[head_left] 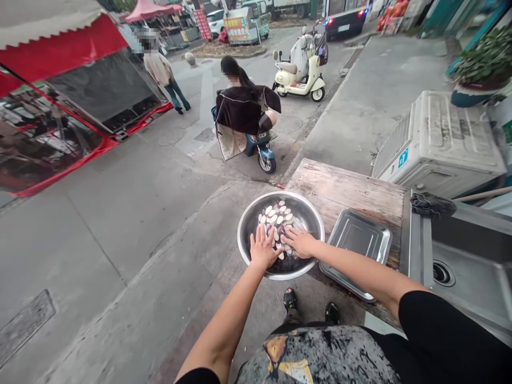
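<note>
A wide metal basin (243, 234) holds many pale oval slices (273, 218) with purple edges, which look like eggplant, apparently in water. My left hand (262, 248) reaches over the near-left rim, its fingers spread flat on the slices. From the right, my right hand (300, 242) lies over the slices too, fingers stretched out and apart. Neither hand is gripping anything. Some slices are hidden under both hands.
A wooden table (344, 184) carries a metal tray (356, 234) right of the basin. Beyond it are a metal sink (472, 266) and a dark cloth (432, 204). An air-conditioner unit (444, 141) stands behind. A rider on a scooter (266, 160) is on the street ahead.
</note>
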Available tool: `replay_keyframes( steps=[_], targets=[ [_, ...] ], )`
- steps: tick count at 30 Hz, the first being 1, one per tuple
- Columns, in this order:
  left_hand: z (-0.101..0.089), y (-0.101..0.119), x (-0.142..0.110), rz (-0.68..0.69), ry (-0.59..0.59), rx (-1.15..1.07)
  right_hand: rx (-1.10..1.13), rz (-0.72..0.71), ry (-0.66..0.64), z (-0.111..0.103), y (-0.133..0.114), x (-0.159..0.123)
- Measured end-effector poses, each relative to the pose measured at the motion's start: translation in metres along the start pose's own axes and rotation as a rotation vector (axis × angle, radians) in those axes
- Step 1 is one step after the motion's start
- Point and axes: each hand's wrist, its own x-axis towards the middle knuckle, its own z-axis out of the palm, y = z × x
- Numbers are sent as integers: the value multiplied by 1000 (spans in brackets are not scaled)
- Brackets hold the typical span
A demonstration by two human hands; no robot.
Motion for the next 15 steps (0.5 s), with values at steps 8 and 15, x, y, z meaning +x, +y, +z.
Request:
replay_keyframes(
  steps=[8,15],
  targets=[
    [10,15,65,312,233,-68,76,564,570,-11,47,-67],
    [41,13,75,323,251,-116,263,975,682,50,96,-156]
  ],
)
